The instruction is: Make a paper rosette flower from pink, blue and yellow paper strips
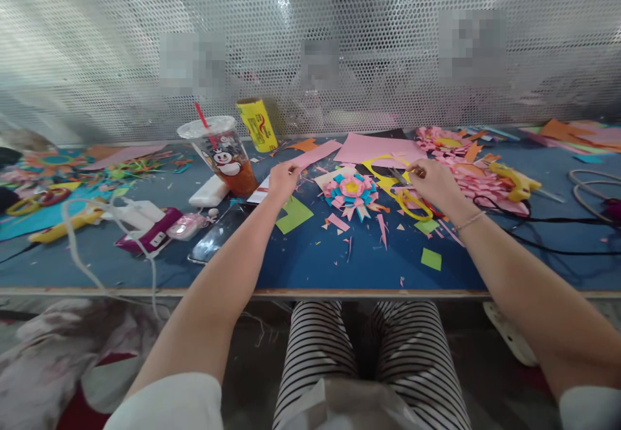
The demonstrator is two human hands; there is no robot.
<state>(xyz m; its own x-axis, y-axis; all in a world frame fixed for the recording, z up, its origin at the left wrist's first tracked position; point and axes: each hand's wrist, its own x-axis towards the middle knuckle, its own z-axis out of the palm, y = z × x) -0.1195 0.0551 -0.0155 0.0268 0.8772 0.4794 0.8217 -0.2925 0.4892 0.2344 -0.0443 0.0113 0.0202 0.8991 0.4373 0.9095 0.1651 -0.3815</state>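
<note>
My left hand [285, 179] is closed in a pinch on the near end of a pink paper strip [317, 154], which slants away to the right. Across from it, the fingers of my right hand [431, 181] are pinched together. A grey metal piece [400, 176] shows at their tips, though what they hold is unclear. Yellow loops [418, 209] lie below and beside that hand. Between my hands rests a layered paper flower [351, 192] in pink, blue and yellow. Behind it lies a pink paper sheet [373, 148].
A drink cup [228, 158] with a red straw and a yellow tube [258, 126] stand at the back left. A phone [220, 233] lies by my left forearm. Pink paper flowers [478, 181] and a yellow glue gun [515, 181] are at right, with cables [548, 249] nearby.
</note>
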